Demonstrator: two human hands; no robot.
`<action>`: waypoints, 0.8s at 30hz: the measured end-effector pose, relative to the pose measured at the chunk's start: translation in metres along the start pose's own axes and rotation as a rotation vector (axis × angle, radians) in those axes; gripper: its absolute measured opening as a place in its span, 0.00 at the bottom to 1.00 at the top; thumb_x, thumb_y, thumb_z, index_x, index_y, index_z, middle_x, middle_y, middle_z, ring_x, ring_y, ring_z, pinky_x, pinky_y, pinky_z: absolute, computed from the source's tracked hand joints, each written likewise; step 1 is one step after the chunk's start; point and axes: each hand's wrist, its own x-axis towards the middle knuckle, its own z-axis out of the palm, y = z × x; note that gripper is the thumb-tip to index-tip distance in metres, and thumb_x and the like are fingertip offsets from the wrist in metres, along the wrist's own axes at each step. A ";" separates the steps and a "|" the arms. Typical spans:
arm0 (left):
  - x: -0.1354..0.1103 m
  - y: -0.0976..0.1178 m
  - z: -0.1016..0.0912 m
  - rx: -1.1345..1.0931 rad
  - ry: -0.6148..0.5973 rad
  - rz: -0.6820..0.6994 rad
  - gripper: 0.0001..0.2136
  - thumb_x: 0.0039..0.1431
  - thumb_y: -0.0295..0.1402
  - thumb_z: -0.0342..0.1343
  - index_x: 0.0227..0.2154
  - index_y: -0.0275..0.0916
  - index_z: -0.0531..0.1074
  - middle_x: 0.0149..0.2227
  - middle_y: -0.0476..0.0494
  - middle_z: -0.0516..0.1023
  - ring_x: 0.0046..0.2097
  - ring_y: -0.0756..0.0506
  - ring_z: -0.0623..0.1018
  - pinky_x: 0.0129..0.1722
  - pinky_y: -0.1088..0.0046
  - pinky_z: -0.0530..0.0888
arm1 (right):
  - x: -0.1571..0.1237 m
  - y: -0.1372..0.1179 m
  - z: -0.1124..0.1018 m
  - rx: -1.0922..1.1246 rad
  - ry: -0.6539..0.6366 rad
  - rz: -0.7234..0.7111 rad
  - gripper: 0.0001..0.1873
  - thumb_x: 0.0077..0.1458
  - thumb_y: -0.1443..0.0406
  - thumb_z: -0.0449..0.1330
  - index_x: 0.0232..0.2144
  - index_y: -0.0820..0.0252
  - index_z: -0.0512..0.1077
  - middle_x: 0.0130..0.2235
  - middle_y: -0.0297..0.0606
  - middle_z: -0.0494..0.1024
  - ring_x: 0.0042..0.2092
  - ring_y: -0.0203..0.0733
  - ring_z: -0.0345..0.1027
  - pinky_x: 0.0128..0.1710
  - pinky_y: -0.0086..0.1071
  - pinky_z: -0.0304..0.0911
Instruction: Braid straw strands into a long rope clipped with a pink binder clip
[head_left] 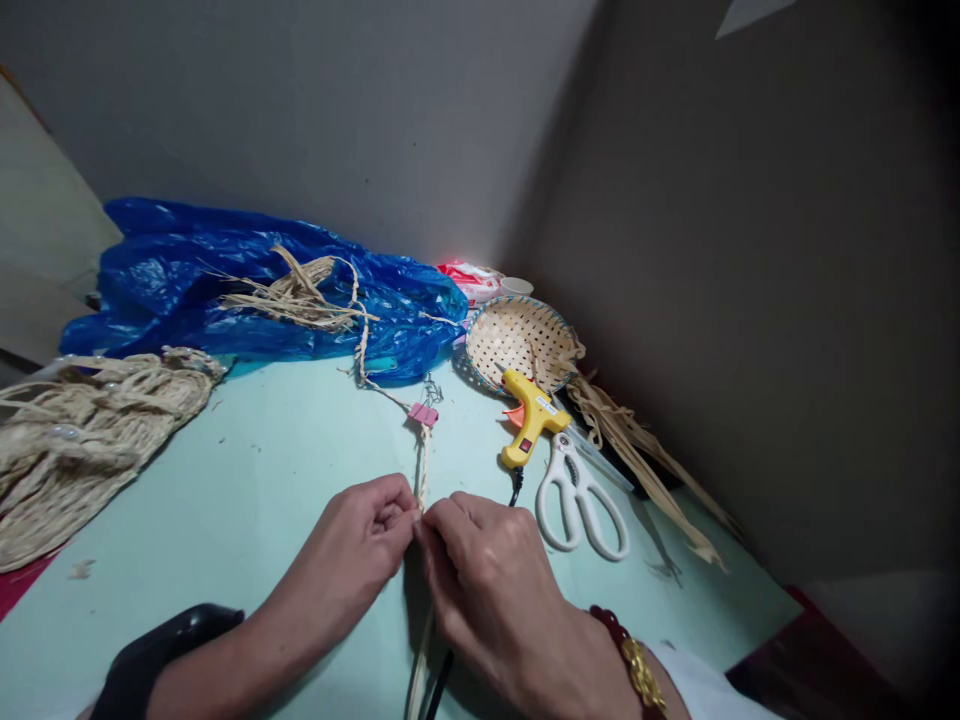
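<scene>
A thin braided cord of straw-coloured fibre (424, 460) runs down the middle of the table, clamped farther up by a pink binder clip (424, 413). Just below the clip, my left hand (375, 525) pinches the braid between thumb and fingers. Touching it from the other side, my right hand (484, 570) is closed on the same cord, its fingertips partly hidden. Loose fibre strands (421, 665) trail from under my hands toward the near edge. Past the clip, the braid continues up to a bundle of dry fibre (300, 290) lying on a blue plastic bag (187, 250).
Right of my hands lie white-handled scissors (577, 500) and a yellow glue gun (532, 415), its black cord passing beneath my right hand. Behind them rests a woven basket (517, 335), with loose fibre strips (637, 440) beside it. A woven straw piece (90, 440) occupies the left. Walls stand behind.
</scene>
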 end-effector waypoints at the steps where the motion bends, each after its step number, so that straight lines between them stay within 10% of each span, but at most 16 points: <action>1: -0.001 0.000 -0.001 -0.034 -0.019 0.002 0.08 0.54 0.33 0.50 0.21 0.40 0.62 0.16 0.58 0.59 0.22 0.51 0.60 0.22 0.76 0.55 | 0.000 -0.001 0.003 -0.023 0.016 0.002 0.07 0.57 0.71 0.50 0.29 0.60 0.66 0.28 0.36 0.71 0.27 0.39 0.59 0.27 0.34 0.45; 11: 0.000 -0.005 -0.007 -0.370 -0.142 -0.065 0.15 0.52 0.44 0.57 0.22 0.40 0.63 0.15 0.62 0.57 0.16 0.57 0.52 0.14 0.82 0.48 | -0.004 -0.028 0.020 -0.446 0.299 -0.312 0.12 0.49 0.78 0.49 0.28 0.69 0.71 0.22 0.42 0.68 0.23 0.43 0.58 0.22 0.36 0.49; 19: -0.001 -0.004 -0.019 -0.303 -0.165 -0.017 0.12 0.55 0.41 0.56 0.27 0.38 0.66 0.15 0.60 0.62 0.15 0.57 0.52 0.15 0.80 0.47 | 0.007 -0.001 -0.028 0.260 0.079 0.172 0.14 0.64 0.60 0.52 0.44 0.60 0.73 0.39 0.39 0.77 0.39 0.41 0.68 0.39 0.32 0.59; 24: -0.004 -0.002 -0.020 -0.112 -0.112 0.100 0.08 0.59 0.37 0.52 0.28 0.39 0.66 0.18 0.57 0.65 0.21 0.53 0.61 0.21 0.79 0.57 | 0.025 0.021 -0.014 0.683 -0.278 0.178 0.20 0.63 0.54 0.52 0.32 0.63 0.74 0.24 0.30 0.67 0.28 0.33 0.57 0.26 0.27 0.51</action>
